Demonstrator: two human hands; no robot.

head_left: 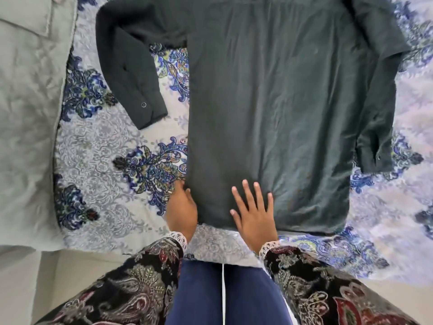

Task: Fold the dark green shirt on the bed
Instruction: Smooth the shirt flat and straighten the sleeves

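The bed (98,146) fills most of the view under a floral-patterned cover; its far edge and both side edges lie outside the frame, and only the near edge shows. A pale grey quilted blanket (25,109) covers the bed's left side, cut off at the left and top.

The dark green shirt (269,102) lies spread flat in the centre of the bed, hem toward the near edge. Its collar and shoulders are cut off at the top of the frame. Whether the front or back faces up cannot be told. The left sleeve (131,71) bends down beside the body with bare cover between them, its cuff button visible. The right sleeve (379,102) is folded along the body's right side, partly overlapping it.

Bare cover remains on both sides of the shirt and in a narrow strip between the hem and the near edge.

The right hand (254,212) rests palm-down on the shirt near the hem, fingers (246,191) spread and released. The left hand (181,209) sits at the shirt's lower left corner, fingers curled against the side edge; whether they pinch the cloth cannot be told, since the fingertips are hidden.
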